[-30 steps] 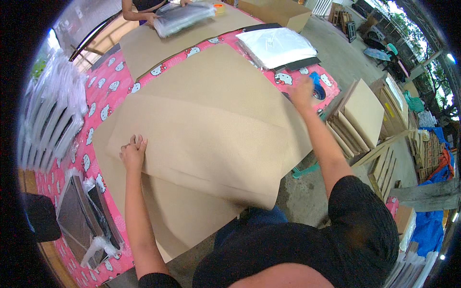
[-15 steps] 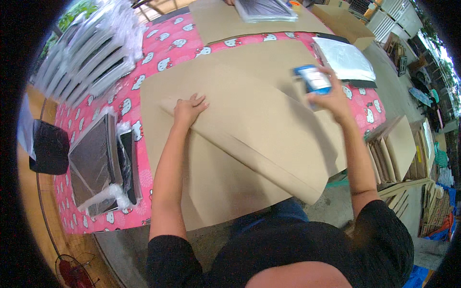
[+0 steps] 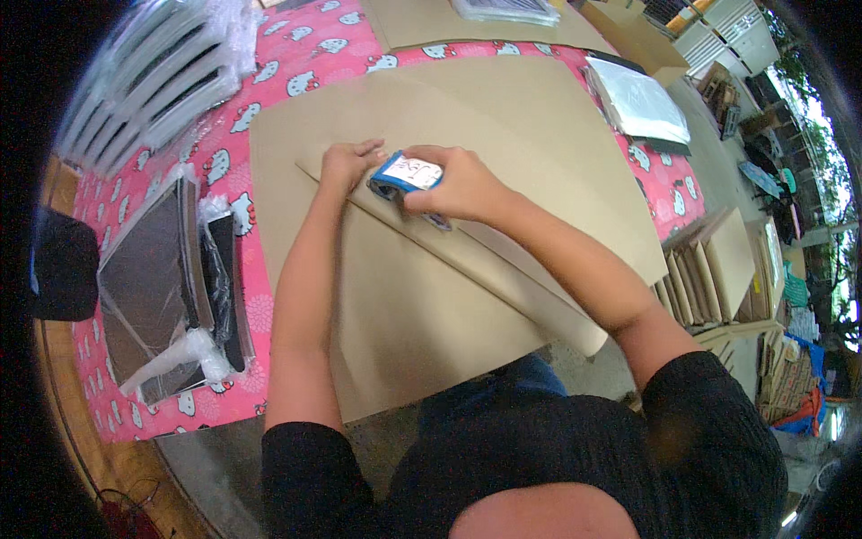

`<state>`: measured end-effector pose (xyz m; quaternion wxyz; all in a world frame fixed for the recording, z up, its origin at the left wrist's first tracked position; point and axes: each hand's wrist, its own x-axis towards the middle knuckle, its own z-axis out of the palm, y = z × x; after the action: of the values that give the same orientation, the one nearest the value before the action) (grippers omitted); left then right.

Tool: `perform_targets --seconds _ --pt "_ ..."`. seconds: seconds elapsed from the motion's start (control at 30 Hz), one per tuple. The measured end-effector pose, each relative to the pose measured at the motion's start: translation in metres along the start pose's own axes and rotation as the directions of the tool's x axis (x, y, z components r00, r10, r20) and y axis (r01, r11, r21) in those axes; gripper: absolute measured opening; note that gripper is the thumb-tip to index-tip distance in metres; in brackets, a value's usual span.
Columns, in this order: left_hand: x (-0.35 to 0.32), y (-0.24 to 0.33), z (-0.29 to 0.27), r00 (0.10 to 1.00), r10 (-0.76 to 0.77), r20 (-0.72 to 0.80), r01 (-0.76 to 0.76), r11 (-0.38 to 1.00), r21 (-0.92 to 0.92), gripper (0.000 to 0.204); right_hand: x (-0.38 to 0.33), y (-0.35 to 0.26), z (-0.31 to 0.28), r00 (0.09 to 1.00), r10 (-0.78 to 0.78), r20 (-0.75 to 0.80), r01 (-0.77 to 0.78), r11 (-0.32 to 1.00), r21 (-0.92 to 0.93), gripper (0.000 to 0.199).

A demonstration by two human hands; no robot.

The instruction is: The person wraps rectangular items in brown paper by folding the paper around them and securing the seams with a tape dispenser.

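Two bare hands meet over a large sheet of brown kraft paper (image 3: 503, 153) spread on the counter (image 3: 296, 45), which wears a pink cloth printed with white cartoon cats; the right hand (image 3: 458, 184) has its fingers (image 3: 422, 199) wrapped round a blue tape dispenser (image 3: 404, 175) with a white label on top, pressing it down at the edge of a folded-over flap of the paper; the left hand (image 3: 346, 163) lies just beside it, fingers curled loosely and resting flat on the same fold, holding nothing, its fingertips touching the dispenser's near end; the fold runs on a slant from the hands toward the counter's near right edge, where the paper overhangs; to the left, well apart from the hands, lies a dark flat panel in clear plastic wrap (image 3: 162, 287); farther up sits a row of wrapped flat items (image 3: 153, 81); at the far right rests a clear-bagged white packet (image 3: 637, 99); stacks of flat cardboard pieces (image 3: 718, 269) stand beside the counter on the right.
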<state>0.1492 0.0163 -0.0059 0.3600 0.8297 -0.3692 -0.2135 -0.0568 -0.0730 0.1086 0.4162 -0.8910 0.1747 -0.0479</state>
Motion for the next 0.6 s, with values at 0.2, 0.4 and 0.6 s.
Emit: perform_targets --seconds 0.2,0.4,0.6 --pt "-0.01 -0.01 0.0 0.994 0.049 -0.1 -0.045 0.998 0.041 0.039 -0.183 0.033 -0.07 0.979 0.164 0.124 -0.159 0.986 -0.048 0.07" --pt "-0.008 -0.006 0.005 0.981 0.076 -0.179 -0.089 0.994 -0.062 0.033 -0.11 0.02 -0.104 0.627 0.488 0.608 -0.017 0.788 -0.615 0.053" --pt "-0.013 -0.012 0.011 0.962 0.033 -0.27 -0.037 0.999 -0.011 0.03 -0.061 0.098 -0.058 -0.036 0.708 0.705 -0.63 0.531 -0.566 0.039"
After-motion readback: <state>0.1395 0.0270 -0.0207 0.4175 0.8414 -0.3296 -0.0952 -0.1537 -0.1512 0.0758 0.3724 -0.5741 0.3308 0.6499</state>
